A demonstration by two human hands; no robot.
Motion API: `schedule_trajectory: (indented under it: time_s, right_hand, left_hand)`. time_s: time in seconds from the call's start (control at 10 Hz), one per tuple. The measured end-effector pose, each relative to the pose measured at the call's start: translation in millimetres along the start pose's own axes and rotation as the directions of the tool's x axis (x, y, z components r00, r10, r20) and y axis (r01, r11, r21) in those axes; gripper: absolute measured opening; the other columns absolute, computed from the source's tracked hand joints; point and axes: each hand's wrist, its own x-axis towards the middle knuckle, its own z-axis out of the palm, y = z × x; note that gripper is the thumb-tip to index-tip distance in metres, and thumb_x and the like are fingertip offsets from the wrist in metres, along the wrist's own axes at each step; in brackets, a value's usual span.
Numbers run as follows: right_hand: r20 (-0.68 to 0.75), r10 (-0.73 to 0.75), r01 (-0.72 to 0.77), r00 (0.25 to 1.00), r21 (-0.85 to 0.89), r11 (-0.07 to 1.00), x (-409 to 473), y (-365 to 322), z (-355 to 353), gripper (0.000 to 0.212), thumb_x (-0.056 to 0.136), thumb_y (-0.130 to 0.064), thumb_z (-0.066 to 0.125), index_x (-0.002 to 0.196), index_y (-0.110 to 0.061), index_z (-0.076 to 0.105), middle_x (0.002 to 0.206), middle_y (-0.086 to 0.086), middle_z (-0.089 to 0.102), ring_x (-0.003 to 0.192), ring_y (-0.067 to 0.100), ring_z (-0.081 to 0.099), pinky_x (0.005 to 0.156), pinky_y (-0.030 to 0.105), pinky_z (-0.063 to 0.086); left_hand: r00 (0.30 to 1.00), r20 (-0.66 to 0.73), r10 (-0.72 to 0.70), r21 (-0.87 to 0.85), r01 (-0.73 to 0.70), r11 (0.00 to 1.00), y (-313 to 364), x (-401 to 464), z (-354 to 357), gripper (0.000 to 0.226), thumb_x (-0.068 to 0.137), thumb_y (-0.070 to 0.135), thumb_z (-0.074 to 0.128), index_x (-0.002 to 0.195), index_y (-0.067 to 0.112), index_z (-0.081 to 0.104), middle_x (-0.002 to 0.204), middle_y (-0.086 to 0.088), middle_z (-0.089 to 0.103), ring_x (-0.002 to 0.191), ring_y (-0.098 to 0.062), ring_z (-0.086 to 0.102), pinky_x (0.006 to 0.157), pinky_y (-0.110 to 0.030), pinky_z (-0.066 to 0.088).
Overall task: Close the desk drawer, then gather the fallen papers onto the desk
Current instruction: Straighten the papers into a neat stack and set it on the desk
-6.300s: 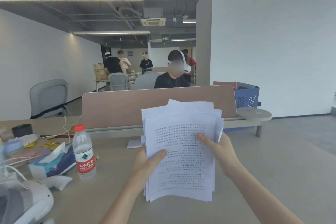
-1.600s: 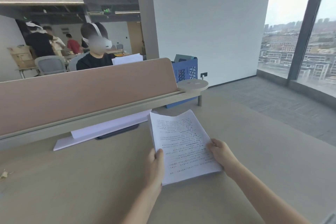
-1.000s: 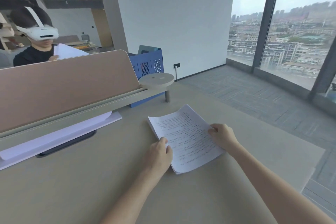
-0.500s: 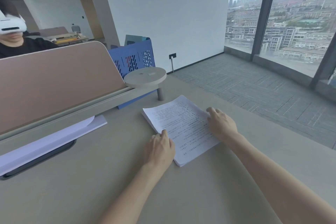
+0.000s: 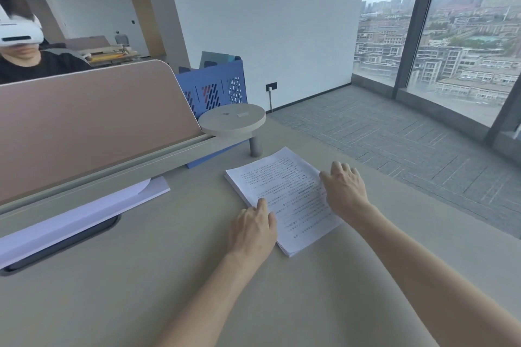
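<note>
Stack of printed papers lying flat on the desk, near its right end and just in front of a small round shelf. The long axis runs diagonally, from near-right to far-left. Left hand palm-down, fingers loosely together, fingertips on the stack's near-left edge. Right hand palm-down, fingers slightly spread, resting on the stack's right edge. Neither hand grips anything.

Stack of printed white papers flat on beige desk, skewed diag., edges approx. squared
</note>
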Motion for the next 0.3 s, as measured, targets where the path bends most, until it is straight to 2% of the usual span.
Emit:
schedule_trajectory:
  time_s: [0.2, 0.3]
  right_hand:
    - [-0.034, 0.002, 0.002, 0.999, 0.126, 0.992, -9, -23, -23, 0.034, 0.086, -0.001, 0.045, 0.109, -0.014, 0.066, 0.106, 0.008, 0.056, 0.095, 0.026, 0.053, 0.077, 0.032, 0.039]
    - [-0.059, 0.007, 0.008, 0.998, 0.24, 0.971, -17, -42, -42, 0.024, 0.091, -0.004, 0.042, 0.095, -0.011, 0.065, 0.098, 0.007, 0.055, 0.093, 0.028, 0.055, 0.069, 0.032, 0.035]
  left_hand:
    - [0.999, -0.005, -0.046, 0.013, 0.046, 0.999, -7, -14, -32, 0.025, 0.098, 0.033, 0.037, 0.108, 0.013, 0.048, 0.094, -0.013, 0.072, 0.091, -0.035, 0.065, 0.064, -0.035, 0.034]
    - [0.996, -0.041, -0.085, -0.007, 0.084, 0.996, -9, -24, -58, 0.02, 0.098, 0.031, 0.04, 0.101, 0.015, 0.051, 0.092, -0.011, 0.074, 0.089, -0.034, 0.067, 0.065, -0.035, 0.037]
